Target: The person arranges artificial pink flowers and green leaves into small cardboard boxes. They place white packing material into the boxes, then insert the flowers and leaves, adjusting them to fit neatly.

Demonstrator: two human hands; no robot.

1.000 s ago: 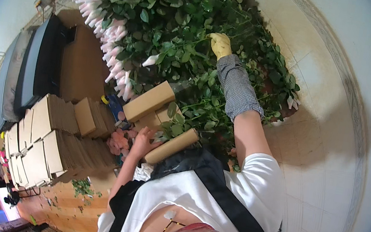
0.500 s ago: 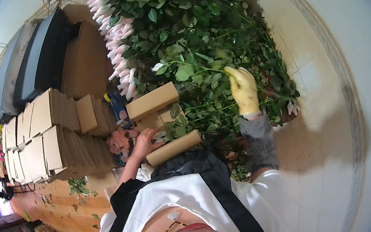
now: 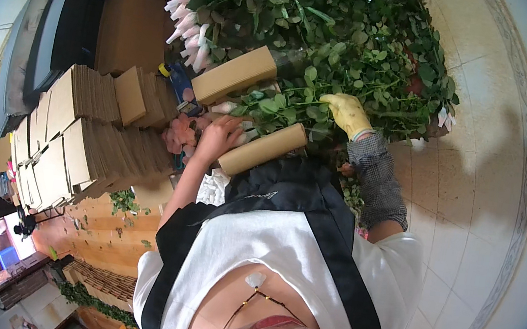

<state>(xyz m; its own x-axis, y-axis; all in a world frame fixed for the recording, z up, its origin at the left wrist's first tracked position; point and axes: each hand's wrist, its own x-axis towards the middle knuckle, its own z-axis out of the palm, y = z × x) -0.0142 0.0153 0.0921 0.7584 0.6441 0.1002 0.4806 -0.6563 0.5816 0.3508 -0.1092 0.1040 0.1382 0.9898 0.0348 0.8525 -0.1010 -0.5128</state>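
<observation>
Two hands in view: one bare left hand (image 3: 216, 136), one yellow-gloved right hand (image 3: 347, 114). Two long cardboard boxes (image 3: 234, 74) (image 3: 263, 149). Flat carton stacks (image 3: 87, 138): count uncertain.

One head-worn fisheye camera looked steeply down the person's white-and-black-clad chest (image 3: 278, 248), close above it, facing the far green leafy stem pile (image 3: 338, 32).
</observation>
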